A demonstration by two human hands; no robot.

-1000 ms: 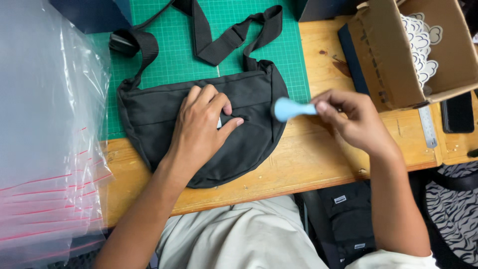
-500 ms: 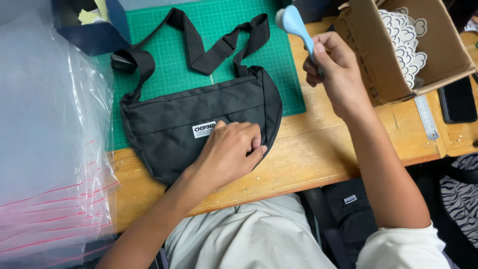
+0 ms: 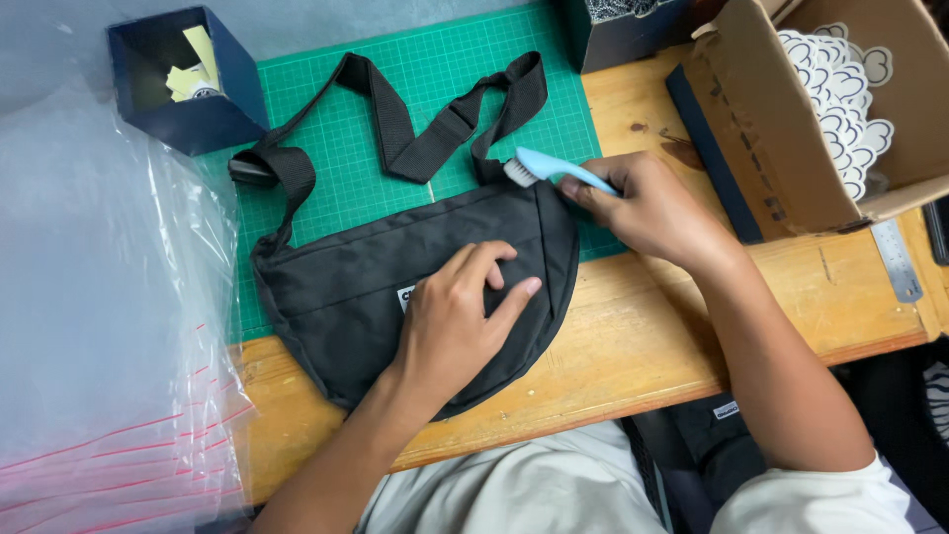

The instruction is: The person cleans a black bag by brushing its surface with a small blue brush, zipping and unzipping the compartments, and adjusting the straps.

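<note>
Nearest you, on the wooden bench [image 3: 633, 346], your left hand [image 3: 457, 314] lay flat on the black bag [image 3: 336, 287], fingers [image 3: 514, 297] spread open and pressing it down. That bag sat half on the bench, half on the green mat [image 3: 395, 109]. Just beyond, your right hand [image 3: 647, 208] had its fingers closed around a blue brush [image 3: 549, 170], bristles touching the bag's top right corner. Farther off, the strap [image 3: 415, 129] looped across the mat, and a cardboard box [image 3: 781, 119] stood to the right.
</note>
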